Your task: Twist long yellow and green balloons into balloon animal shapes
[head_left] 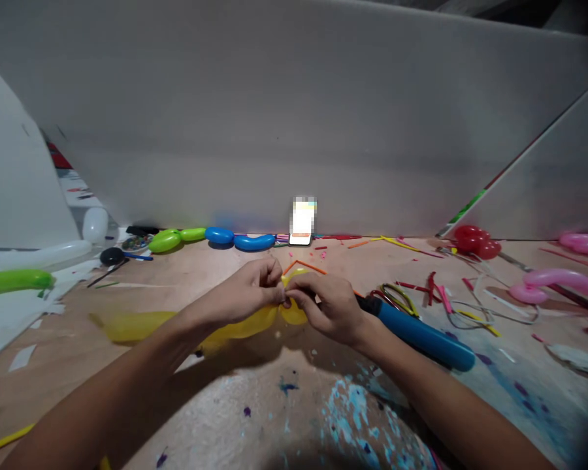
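Note:
A long yellow balloon (pixel 245 326) lies across the table in front of me, its left part reaching beneath my left forearm. My left hand (pixel 257 287) pinches it close to a narrowed, twisted spot. Right beside it, my right hand (pixel 326 303) has its thumb and forefinger closed on the same spot. A small rounded yellow section bulges between and below the fingers. The fingertips of both hands meet, so the exact twist or knot is partly hidden. To the right of my right hand lies a blue balloon pump (pixel 426 336) with a black nozzle end.
A phone (pixel 302 222) leans on the grey board (pixel 274 130) at the back. Green (pixel 166 241) and blue balloons (pixel 255 242) line its base. Scissors (pixel 399 297), uninflated balloons, red (pixel 475 241) and pink balloons (pixel 563 284) lie right; white and green ones left.

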`<state>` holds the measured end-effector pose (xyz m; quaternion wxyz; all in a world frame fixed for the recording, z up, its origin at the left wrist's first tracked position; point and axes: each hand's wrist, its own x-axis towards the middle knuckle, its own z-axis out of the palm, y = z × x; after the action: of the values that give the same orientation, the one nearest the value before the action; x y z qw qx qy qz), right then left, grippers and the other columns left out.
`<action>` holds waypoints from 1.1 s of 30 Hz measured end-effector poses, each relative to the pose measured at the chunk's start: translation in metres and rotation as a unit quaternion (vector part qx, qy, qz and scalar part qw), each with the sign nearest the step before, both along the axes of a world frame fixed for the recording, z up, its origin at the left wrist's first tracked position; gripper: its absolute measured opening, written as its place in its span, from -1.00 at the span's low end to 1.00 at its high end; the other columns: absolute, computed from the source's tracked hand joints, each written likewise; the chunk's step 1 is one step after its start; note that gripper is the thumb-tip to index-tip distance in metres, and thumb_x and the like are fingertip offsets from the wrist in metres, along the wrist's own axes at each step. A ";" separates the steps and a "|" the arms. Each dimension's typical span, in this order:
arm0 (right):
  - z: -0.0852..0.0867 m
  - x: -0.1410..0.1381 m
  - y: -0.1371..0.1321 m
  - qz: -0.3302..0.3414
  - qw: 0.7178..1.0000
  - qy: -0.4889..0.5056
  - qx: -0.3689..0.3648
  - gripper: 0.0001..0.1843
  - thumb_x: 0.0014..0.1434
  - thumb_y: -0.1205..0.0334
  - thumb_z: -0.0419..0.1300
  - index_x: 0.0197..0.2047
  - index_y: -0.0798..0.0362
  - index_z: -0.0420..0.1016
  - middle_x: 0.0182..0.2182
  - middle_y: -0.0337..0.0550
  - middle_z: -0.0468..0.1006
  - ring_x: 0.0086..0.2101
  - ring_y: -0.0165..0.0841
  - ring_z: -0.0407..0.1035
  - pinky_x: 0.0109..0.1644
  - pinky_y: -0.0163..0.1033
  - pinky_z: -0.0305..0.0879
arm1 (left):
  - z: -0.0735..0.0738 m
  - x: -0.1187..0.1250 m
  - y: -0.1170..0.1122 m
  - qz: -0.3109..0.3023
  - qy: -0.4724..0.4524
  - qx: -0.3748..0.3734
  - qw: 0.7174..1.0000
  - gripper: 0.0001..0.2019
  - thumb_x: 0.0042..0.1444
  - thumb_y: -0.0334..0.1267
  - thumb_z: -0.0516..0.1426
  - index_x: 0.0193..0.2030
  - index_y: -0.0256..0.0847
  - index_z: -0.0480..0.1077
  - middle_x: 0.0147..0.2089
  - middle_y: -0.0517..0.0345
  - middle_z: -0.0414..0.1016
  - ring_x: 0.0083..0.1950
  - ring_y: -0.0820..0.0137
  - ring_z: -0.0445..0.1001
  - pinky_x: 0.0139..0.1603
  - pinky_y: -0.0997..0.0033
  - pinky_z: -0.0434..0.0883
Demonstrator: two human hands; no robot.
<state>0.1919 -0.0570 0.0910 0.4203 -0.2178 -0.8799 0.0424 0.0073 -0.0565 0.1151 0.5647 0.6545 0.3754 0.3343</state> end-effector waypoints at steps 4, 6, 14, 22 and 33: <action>0.005 -0.001 0.000 0.015 0.998 0.004 -0.055 -0.89 0.25 0.37 0.08 -0.31 0.05 0.40 -0.48 -0.23 0.55 -0.53 -0.50 0.36 -0.42 -0.40 0.22 | -0.003 -0.006 0.002 -0.028 0.056 0.048 0.997 -0.68 -0.03 -0.21 0.20 -0.47 -0.20 0.05 -0.50 0.36 0.06 -0.49 0.58 0.05 -0.51 0.54 0.03; 0.007 -0.001 0.000 0.022 0.992 0.016 -0.120 -0.88 0.25 0.37 0.09 -0.32 0.06 0.40 -0.53 -0.27 0.52 -0.55 -0.53 0.33 -0.45 -0.43 0.21 | -0.003 -0.008 0.004 -0.033 0.064 0.065 0.995 -0.66 -0.01 -0.22 0.20 -0.48 -0.19 0.03 -0.50 0.37 0.04 -0.50 0.58 0.02 -0.51 0.54 0.02; 0.015 0.001 -0.002 0.044 0.951 0.035 -0.303 -0.84 0.23 0.31 0.11 -0.40 0.10 0.42 -0.56 -0.28 0.45 -0.57 -0.53 0.28 -0.50 -0.43 0.18 | -0.003 -0.004 0.002 -0.025 0.071 0.094 0.993 -0.58 -0.03 -0.18 0.24 -0.50 -0.18 0.00 -0.51 0.38 0.05 -0.50 0.58 0.09 -0.53 0.55 0.02; 0.017 0.001 -0.002 0.010 0.956 0.024 -0.292 -0.86 0.21 0.30 0.13 -0.37 0.11 0.45 -0.53 -0.26 0.46 -0.55 -0.53 0.27 -0.49 -0.42 0.14 | 0.002 -0.008 0.001 -0.069 0.068 0.041 0.994 -0.84 0.04 -0.29 0.20 -0.23 -0.25 0.36 -0.36 0.15 0.55 -0.33 0.43 0.49 -0.33 0.50 0.30; 0.008 0.000 -0.005 -0.057 0.986 -0.062 -0.145 -0.87 0.25 0.28 0.09 -0.27 0.08 0.45 -0.44 -0.19 0.53 -0.48 -0.46 0.33 -0.36 -0.35 0.17 | -0.004 -0.016 0.014 -0.117 0.101 -0.018 0.988 -0.76 -0.03 -0.16 0.27 -0.29 -0.30 0.53 -0.43 0.16 0.54 -0.47 0.51 0.37 -0.48 0.56 0.20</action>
<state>0.1915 -0.0618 0.0986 0.3310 -0.3279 -0.8749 0.1321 -0.0082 -0.0423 0.1114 0.5709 0.7138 0.3575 0.1915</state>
